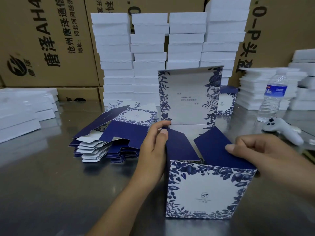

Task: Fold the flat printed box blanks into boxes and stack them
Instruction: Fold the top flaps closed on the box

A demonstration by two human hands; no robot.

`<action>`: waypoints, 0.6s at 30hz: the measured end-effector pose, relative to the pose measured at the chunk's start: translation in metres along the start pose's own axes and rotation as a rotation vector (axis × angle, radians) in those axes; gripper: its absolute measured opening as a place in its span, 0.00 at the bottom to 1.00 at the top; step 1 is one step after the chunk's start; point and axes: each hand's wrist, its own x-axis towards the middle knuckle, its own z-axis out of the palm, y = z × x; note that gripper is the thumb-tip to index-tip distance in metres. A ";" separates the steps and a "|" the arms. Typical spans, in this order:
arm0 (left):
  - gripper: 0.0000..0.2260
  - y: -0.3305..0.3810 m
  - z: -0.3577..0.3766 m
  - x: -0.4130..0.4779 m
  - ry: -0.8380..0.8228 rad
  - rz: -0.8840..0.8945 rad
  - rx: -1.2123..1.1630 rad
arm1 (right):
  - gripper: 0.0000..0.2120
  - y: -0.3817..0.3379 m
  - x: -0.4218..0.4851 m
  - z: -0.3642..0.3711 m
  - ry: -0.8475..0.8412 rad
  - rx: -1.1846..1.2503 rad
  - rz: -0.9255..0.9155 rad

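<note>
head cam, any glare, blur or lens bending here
Head view: the steel table shows soft glare and reflections; the white foam stacks are overexposed, edges faint; the wide lens bows the cartons outward; the box is sharp.

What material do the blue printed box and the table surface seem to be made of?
Blue printed box: looks like thin printed cardboard with a matte finish; its flaps bend along sharp creases. Table: probably stainless steel with a brushed finish; it is grey and gives blurred reflections.

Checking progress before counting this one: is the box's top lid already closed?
No, the lid stands upright behind the box while the left hand and right hand press the side flaps inward.
</note>
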 end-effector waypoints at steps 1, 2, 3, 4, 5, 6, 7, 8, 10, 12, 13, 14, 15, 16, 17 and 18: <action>0.11 0.000 0.000 0.000 -0.002 -0.002 0.001 | 0.22 -0.001 -0.003 0.000 -0.007 -0.002 0.003; 0.11 0.000 0.000 0.000 -0.003 -0.004 0.000 | 0.21 -0.001 -0.006 -0.001 -0.008 -0.002 0.009; 0.11 0.000 0.000 0.000 -0.002 -0.006 -0.005 | 0.21 -0.001 -0.008 0.000 -0.005 -0.009 0.013; 0.11 0.000 0.000 0.000 -0.001 -0.005 -0.007 | 0.21 -0.001 -0.009 0.000 0.002 -0.024 0.010; 0.11 0.000 0.000 0.001 -0.002 -0.003 -0.006 | 0.22 0.000 -0.009 0.000 0.009 -0.040 0.000; 0.11 0.000 0.001 0.001 -0.006 0.002 -0.004 | 0.23 0.002 -0.009 0.000 0.016 -0.060 -0.012; 0.11 0.000 0.001 0.001 -0.012 0.006 -0.002 | 0.23 0.004 -0.007 -0.001 0.024 -0.083 -0.024; 0.11 0.000 0.001 0.000 -0.019 0.009 0.000 | 0.23 0.005 -0.005 -0.001 0.029 -0.102 -0.028; 0.11 0.001 0.000 -0.001 -0.035 0.010 0.003 | 0.23 0.007 -0.003 -0.001 0.027 -0.096 -0.024; 0.12 0.002 0.000 -0.001 -0.036 0.011 0.003 | 0.23 0.009 -0.003 0.001 0.036 -0.053 -0.027; 0.12 0.002 0.000 -0.001 -0.031 0.013 0.003 | 0.23 0.010 -0.004 0.003 0.046 -0.030 -0.033; 0.12 0.003 0.001 -0.001 -0.024 0.015 0.001 | 0.24 0.011 -0.006 0.004 0.058 -0.006 -0.042; 0.11 0.003 0.001 -0.001 -0.018 0.016 -0.002 | 0.26 0.012 -0.008 0.004 0.067 0.015 -0.055; 0.11 0.003 0.001 0.000 -0.015 0.019 -0.002 | 0.27 0.014 -0.011 0.005 0.065 0.032 -0.072; 0.11 0.003 0.001 -0.001 -0.016 0.021 0.001 | 0.27 0.016 -0.012 0.005 0.055 0.054 -0.092; 0.11 0.003 0.000 -0.001 -0.019 0.023 0.004 | 0.28 0.017 -0.014 0.005 0.037 0.089 -0.108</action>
